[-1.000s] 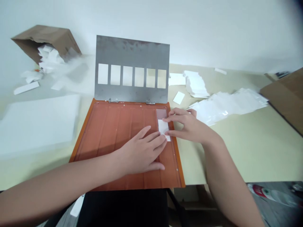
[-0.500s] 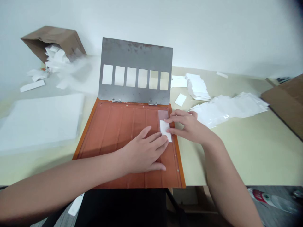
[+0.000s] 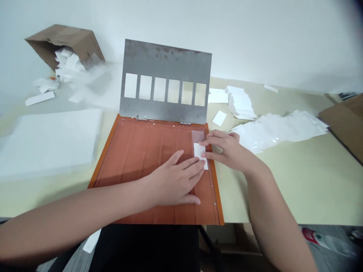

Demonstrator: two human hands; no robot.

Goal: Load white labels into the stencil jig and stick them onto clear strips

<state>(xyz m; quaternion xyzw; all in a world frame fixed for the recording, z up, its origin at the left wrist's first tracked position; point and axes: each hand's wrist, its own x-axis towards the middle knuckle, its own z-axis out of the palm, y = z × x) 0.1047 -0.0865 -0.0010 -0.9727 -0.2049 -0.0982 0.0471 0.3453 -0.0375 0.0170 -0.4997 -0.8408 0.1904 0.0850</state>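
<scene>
Lengthwise, the small white rectangular card [image 3: 198, 149] runs away from the person, its short far edge facing the hinges and its near edge facing the body. Its long axis leans slightly left at the far end, roughly parallel to the right border of the flat reddish-orange board [image 3: 141, 151]. It lies at the right side of that board, with a pale translucent strip [image 3: 197, 135] showing just beyond its far edge; whether the card sits on or inside the strip, I cannot tell.

The left hand [image 3: 176, 183] is palm down over the board, its fingers loosely fanned and the thumb spread well apart toward the body. Its longest fingertips rest on the card's near half. The right hand [image 3: 227, 150] comes in from the right, thumb and index finger a little apart, both tips touching the card along its right side toward the far corner; the other fingers are curled.

Behind the board stands a hinged grey metal plate [image 3: 167, 58] with six rectangular windows. To its right on the pale yellow desk [image 3: 297, 181] are a loose white card [image 3: 219, 118], a stack of white cards [image 3: 241, 104] and overlapping whitish plastic sleeves [image 3: 283, 130].
</scene>
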